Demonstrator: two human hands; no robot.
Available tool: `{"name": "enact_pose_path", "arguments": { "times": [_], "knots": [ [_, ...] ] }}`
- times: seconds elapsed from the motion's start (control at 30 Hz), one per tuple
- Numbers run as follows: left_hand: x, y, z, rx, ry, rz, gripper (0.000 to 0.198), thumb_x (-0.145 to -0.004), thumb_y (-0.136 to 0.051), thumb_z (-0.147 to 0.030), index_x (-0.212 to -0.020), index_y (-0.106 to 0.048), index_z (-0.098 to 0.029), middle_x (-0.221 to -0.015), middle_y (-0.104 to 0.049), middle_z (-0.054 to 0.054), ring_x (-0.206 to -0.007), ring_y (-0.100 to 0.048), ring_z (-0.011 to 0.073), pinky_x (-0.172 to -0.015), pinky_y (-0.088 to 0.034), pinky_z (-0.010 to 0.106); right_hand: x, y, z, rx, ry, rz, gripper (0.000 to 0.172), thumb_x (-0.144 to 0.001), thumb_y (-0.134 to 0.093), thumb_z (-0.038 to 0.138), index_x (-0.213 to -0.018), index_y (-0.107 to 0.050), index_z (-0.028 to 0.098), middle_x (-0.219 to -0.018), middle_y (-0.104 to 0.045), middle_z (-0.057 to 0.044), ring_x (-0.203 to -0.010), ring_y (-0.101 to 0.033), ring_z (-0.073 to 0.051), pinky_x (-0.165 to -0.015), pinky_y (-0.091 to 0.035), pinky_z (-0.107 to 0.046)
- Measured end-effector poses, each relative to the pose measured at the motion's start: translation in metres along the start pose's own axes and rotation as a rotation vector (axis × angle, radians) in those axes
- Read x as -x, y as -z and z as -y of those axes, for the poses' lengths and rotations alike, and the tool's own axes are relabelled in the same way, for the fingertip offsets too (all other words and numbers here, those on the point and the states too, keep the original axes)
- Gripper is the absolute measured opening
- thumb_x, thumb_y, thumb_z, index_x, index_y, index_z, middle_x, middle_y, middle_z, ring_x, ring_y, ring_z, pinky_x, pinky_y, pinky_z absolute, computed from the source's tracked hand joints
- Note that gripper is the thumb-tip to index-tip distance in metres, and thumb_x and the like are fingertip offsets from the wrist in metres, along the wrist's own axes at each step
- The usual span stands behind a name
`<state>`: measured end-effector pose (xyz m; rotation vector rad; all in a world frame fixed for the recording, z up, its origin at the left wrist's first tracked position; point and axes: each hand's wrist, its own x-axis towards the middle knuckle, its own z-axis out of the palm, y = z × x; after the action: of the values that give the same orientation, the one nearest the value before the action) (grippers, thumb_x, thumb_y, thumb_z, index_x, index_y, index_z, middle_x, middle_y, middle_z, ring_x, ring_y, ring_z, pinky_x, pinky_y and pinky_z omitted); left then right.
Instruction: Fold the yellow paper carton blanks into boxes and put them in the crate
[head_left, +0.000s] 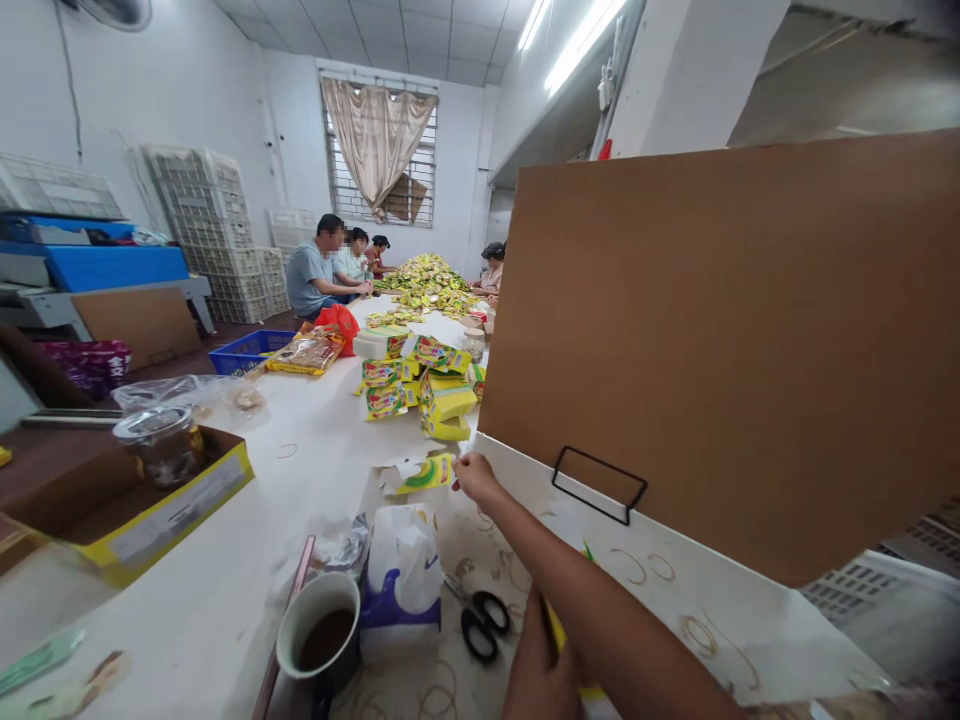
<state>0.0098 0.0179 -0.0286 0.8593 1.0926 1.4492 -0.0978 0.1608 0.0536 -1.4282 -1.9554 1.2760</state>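
Note:
My right hand [477, 478] reaches forward over the table, fingers closed at the right end of a flat yellow, green and white packet [426, 472]. Near the bottom edge, my left hand [541, 665] is curled around something yellow [556, 630], mostly hidden by my right forearm, so its kind is unclear. Black-handled scissors [484, 625] lie left of my left hand, beside a white and blue tissue pack [403, 580]. Beyond my right hand stand several stacked yellow printed cartons [442, 395]. Loose rubber bands [697, 635] are scattered about the table.
A mug of dark drink [319, 640] stands at front left. Behind it is an open yellow box [180, 510] holding a lidded jar [159, 450]. A large cardboard sheet [712, 350] rises on the right. Several people sit farther along, around a packet heap [427, 275].

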Motion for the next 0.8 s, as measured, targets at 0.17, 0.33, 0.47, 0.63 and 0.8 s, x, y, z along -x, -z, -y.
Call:
{"name": "enact_pose_path", "arguments": {
  "times": [0.17,0.33,0.47,0.63,0.8],
  "knots": [
    [0.004,-0.002,-0.002,-0.021,-0.006,-0.138,0.106,-0.072,-0.053,-0.068,-0.145,-0.017,0.000,-0.150,-0.017,0.020,-0.141,-0.015,0.0217,-0.112,-0.016,0.020,0.027,0.054,-0.002,-0.261,0.214,-0.048,0.018,-0.089,-0.048,0.026,-0.078,-0.047,0.012,-0.062,-0.050,0.003,-0.051,-0.045,-0.007,-0.050,-0.033,-0.020],
    [0.002,0.005,-0.027,0.095,-0.221,-0.251,0.091,-0.079,-0.051,-0.064,-0.144,-0.013,-0.013,-0.152,-0.017,0.013,-0.140,-0.019,0.0173,-0.113,-0.021,0.023,0.086,0.091,-0.027,-0.469,0.361,-0.077,0.038,-0.081,-0.053,0.051,-0.074,-0.043,0.016,-0.059,-0.047,0.003,-0.052,-0.040,-0.008,-0.052,-0.032,-0.021],
    [0.004,0.005,-0.059,0.237,-0.334,-0.296,0.080,-0.080,-0.056,-0.058,-0.140,-0.021,-0.020,-0.148,-0.026,0.013,-0.134,-0.034,0.0210,-0.109,-0.032,0.029,0.132,0.098,-0.051,-0.588,0.345,-0.090,0.049,-0.076,-0.056,0.062,-0.076,-0.042,0.016,-0.064,-0.048,0.002,-0.053,-0.043,-0.008,-0.052,-0.035,-0.021],
    [0.007,-0.002,-0.069,0.145,-0.397,-0.290,0.064,-0.087,-0.050,-0.050,-0.138,-0.025,-0.021,-0.145,-0.032,0.013,-0.132,-0.037,0.0206,-0.111,-0.031,0.035,0.131,0.097,-0.055,-0.636,0.264,-0.129,0.051,-0.072,-0.054,0.064,-0.083,-0.040,0.016,-0.075,-0.055,-0.004,-0.062,-0.057,-0.014,-0.058,-0.044,-0.026],
    [0.025,0.014,-0.046,-0.273,-0.397,-0.273,0.049,-0.089,-0.049,-0.040,-0.132,-0.036,-0.018,-0.141,-0.038,0.013,-0.129,-0.039,0.0206,-0.109,-0.032,0.038,0.116,0.102,-0.037,-0.375,0.221,-0.178,0.029,-0.083,-0.048,0.030,-0.104,-0.048,0.010,-0.103,-0.060,-0.014,-0.085,-0.062,-0.018,-0.075,-0.048,-0.029]
  ]
}}
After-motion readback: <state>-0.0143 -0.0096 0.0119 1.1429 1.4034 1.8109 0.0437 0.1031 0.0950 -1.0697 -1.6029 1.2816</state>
